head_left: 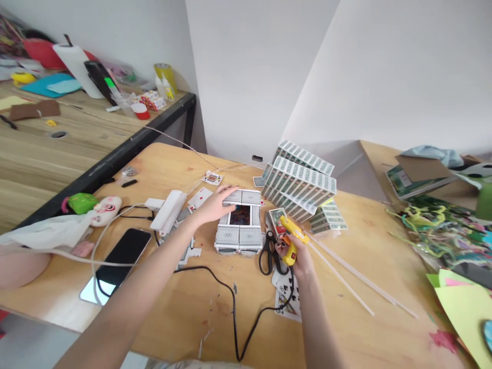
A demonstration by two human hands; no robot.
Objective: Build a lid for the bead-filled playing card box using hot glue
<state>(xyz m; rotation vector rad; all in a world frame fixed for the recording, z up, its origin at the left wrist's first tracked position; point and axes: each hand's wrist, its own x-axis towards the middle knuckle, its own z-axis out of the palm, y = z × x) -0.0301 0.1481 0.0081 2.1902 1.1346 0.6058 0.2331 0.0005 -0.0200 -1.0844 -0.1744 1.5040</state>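
Observation:
A box covered in playing cards (pixel 227 235), with a dark rectangular opening in its top, sits in the middle of the table. My left hand (pixel 218 204) grips its far left part, thumb by the opening and fingers along the far edge. In my right hand (pixel 301 254) is a yellow hot glue gun (pixel 292 229), its nozzle pointing away to the left. Black-handled scissors (pixel 268 251) lie between the box and the glue gun. Beyond the nozzle is a small card pack (pixel 277 221). Loose playing cards (pixel 287 293) lie under my right wrist.
Stacked card boxes (pixel 303 182) rise behind my right hand. Long glue sticks (pixel 346 274) lie to the right. A black cord (pixel 233 294) loops across the front. At left are a power strip (pixel 168 211) and a phone (pixel 128 249). Colourful scraps (pixel 446 233) cover the far right.

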